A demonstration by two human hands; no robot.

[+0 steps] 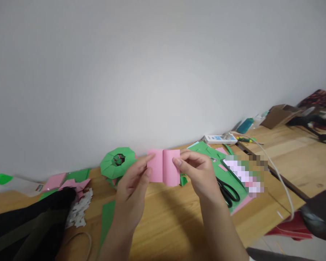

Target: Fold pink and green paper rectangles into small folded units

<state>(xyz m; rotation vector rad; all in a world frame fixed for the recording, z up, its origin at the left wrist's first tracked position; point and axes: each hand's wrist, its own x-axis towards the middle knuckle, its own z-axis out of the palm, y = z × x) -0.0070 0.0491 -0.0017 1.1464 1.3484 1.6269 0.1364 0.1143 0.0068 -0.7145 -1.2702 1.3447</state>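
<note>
Near the frame's centre, the left hand and right hand pinched creased pink paper by opposite edges, so uneven pulling could have torn it.

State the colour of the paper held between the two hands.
Pink paper, best seen in the head view.

Creased matt pink paper; smooth wooden table.

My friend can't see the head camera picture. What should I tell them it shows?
Left hand and right hand hold up a creased pink paper above a wooden table. Green folded paper and black-handled scissors lie nearby.
</note>
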